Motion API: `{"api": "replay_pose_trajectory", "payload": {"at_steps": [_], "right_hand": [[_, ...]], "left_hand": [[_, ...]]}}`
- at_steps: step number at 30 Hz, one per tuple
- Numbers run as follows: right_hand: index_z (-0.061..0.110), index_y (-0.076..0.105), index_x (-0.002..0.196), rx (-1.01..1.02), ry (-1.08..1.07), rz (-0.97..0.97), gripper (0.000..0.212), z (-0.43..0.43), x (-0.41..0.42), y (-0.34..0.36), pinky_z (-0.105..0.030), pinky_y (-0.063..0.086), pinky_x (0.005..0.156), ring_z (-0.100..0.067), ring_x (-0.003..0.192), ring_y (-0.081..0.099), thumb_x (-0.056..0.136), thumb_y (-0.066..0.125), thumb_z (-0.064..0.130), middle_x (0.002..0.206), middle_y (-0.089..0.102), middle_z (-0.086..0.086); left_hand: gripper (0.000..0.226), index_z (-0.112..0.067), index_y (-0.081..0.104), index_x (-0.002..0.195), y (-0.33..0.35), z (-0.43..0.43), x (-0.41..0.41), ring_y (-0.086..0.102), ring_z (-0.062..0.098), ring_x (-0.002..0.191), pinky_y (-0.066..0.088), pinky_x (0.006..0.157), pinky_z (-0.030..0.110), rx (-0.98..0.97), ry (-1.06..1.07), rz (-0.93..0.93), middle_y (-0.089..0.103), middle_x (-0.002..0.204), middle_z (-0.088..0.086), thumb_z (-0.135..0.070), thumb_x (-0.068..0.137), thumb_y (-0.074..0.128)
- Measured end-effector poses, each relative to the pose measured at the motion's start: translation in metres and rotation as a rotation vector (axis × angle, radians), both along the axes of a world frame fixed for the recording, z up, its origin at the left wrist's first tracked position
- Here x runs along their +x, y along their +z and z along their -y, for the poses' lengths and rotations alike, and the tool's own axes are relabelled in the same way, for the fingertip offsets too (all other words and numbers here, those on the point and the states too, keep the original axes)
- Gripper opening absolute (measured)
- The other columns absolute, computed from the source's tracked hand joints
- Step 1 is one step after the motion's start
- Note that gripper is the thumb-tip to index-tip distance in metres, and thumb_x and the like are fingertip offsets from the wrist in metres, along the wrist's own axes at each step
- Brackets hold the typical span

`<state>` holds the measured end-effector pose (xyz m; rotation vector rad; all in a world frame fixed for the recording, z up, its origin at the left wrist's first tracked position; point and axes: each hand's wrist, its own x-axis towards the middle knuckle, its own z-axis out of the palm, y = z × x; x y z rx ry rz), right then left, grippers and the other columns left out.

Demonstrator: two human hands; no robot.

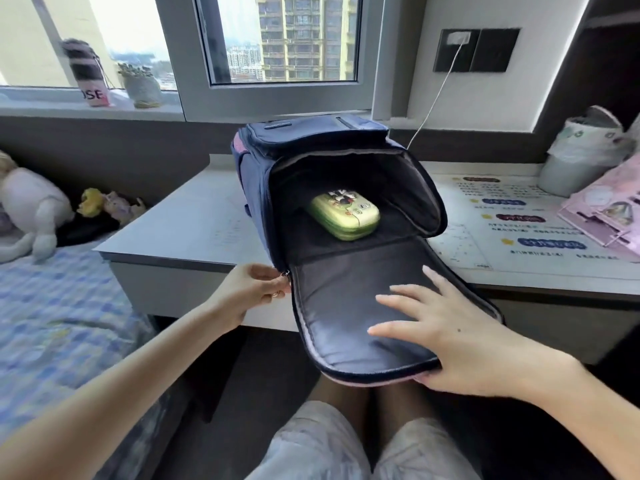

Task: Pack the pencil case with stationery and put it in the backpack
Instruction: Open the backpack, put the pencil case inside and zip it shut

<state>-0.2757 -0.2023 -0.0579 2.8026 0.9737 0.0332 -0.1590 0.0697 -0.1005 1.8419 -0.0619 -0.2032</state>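
— Green pencil case (343,216): we see it closed, lying flat on the dark lining inside the backpack (311,133), main compartment.
— Backpack position?
— On the desk (180,223), opening toward us. Front flap (346,327) is folded down past the desk edge, above our knees.
— Hands?
— Well apart. Our left hand (249,289) pinches the zipper pull (285,274) at the opening's lower left corner. Our right hand (450,334) lies flat on the flap's inner lining, fingers straight and spread. Its thumb is at the flap's near edge; we can't tell if it hooks under.
— Anything else?
— Printed sheet (512,220) right of the backpack, pink box (609,209) far right, white cable (436,95) running from the wall socket down behind the backpack. Bed (52,306) on the left with a plush toy (27,206).
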Motion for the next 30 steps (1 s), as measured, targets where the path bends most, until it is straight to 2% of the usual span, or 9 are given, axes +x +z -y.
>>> {"api": "replay_pose_trajectory", "payload": {"at_steps": [2, 6, 9, 12, 16, 19, 22, 26, 30], "right_hand": [[0.036, 0.067, 0.099, 0.132, 0.089, 0.161, 0.048, -0.001, 0.009, 0.001, -0.051, 0.035, 0.103, -0.017, 0.107, 0.062, 0.051, 0.069, 0.035, 0.112, 0.067, 0.008], [0.021, 0.071, 0.077, 0.406, 0.018, 0.562, 0.012, -0.002, 0.029, 0.046, -0.039, 0.039, 0.085, -0.023, 0.088, 0.065, 0.065, 0.071, 0.022, 0.093, 0.072, 0.005], [0.014, 0.069, 0.088, 0.472, -0.209, 0.887, 0.028, -0.019, 0.057, 0.075, -0.04, 0.032, 0.078, -0.032, 0.091, 0.056, 0.063, 0.08, 0.018, 0.1, 0.066, -0.005], [0.017, 0.063, 0.106, 0.445, -0.408, 1.103, 0.039, -0.043, 0.091, 0.083, -0.039, 0.03, 0.076, -0.032, 0.094, 0.052, 0.069, 0.074, 0.012, 0.106, 0.058, -0.013], [0.007, 0.061, 0.088, 0.681, -0.078, 0.945, 0.025, -0.08, 0.121, 0.064, -0.032, 0.043, 0.057, -0.026, 0.07, 0.052, 0.065, 0.068, -0.001, 0.079, 0.057, -0.009], [0.011, 0.062, 0.091, 0.593, 0.124, 0.743, 0.026, -0.097, 0.128, 0.049, -0.035, 0.047, 0.064, -0.026, 0.076, 0.054, 0.066, 0.067, 0.017, 0.085, 0.059, -0.006], [0.014, 0.063, 0.086, 0.416, 0.119, 0.771, 0.026, -0.108, 0.148, 0.041, -0.038, 0.046, 0.07, -0.026, 0.077, 0.055, 0.066, 0.072, 0.028, 0.087, 0.061, -0.004], [0.014, 0.063, 0.074, 0.528, 0.156, 0.891, 0.012, -0.115, 0.167, 0.04, -0.036, 0.044, 0.066, -0.024, 0.069, 0.053, 0.072, 0.073, 0.019, 0.079, 0.062, -0.002], [0.013, 0.061, 0.068, 0.489, 0.248, 0.923, 0.01, -0.121, 0.163, 0.027, -0.035, 0.044, 0.06, -0.023, 0.065, 0.051, 0.077, 0.065, 0.01, 0.076, 0.06, -0.003]], "left_hand": [[0.014, -0.008, 0.069, 0.072, 0.007, -0.002, -0.002, 0.053, 0.007, 0.054, 0.038, 0.053, 0.017, 0.05, 0.0, 0.037, 0.065, 0.058, -0.003, -0.011, 0.085, 0.062], [0.021, -0.005, 0.068, 0.07, 0.026, 0.001, -0.002, 0.045, 0.011, 0.049, 0.035, 0.047, 0.017, 0.181, 0.013, 0.087, 0.057, 0.055, 0.001, -0.012, 0.087, 0.056], [0.018, 0.003, 0.065, 0.076, 0.045, 0.006, 0.002, 0.043, 0.013, 0.048, 0.035, 0.044, 0.015, 0.232, 0.027, 0.104, 0.053, 0.055, 0.004, -0.007, 0.085, 0.052], [0.018, -0.001, 0.061, 0.067, 0.064, 0.007, 0.008, 0.043, 0.015, 0.048, 0.037, 0.045, 0.017, 0.205, 0.029, 0.105, 0.05, 0.052, 0.004, -0.005, 0.083, 0.054], [0.023, -0.006, 0.051, 0.059, 0.083, 0.009, 0.02, 0.033, 0.014, 0.044, 0.026, 0.043, 0.019, 0.116, -0.005, 0.087, 0.04, 0.048, 0.002, -0.002, 0.082, 0.053], [0.026, -0.01, 0.042, 0.058, 0.097, 0.008, 0.031, 0.027, 0.014, 0.044, 0.021, 0.045, 0.021, 0.062, -0.013, 0.098, 0.034, 0.049, 0.002, 0.001, 0.08, 0.05], [0.03, -0.013, 0.035, 0.054, 0.108, 0.008, 0.037, 0.022, 0.012, 0.042, 0.017, 0.041, 0.019, 0.03, -0.061, 0.136, 0.029, 0.045, -0.003, 0.004, 0.075, 0.049], [0.016, -0.011, 0.036, 0.055, 0.115, 0.006, 0.039, 0.021, 0.013, 0.044, 0.016, 0.042, 0.02, -0.006, -0.131, 0.184, 0.028, 0.049, 0.002, -0.005, 0.062, 0.049], [0.011, -0.01, 0.045, 0.061, 0.105, -0.012, 0.038, 0.039, 0.017, 0.058, 0.033, 0.054, 0.027, 0.16, -0.058, 0.412, 0.045, 0.062, 0.005, -0.02, 0.056, 0.047]]}}
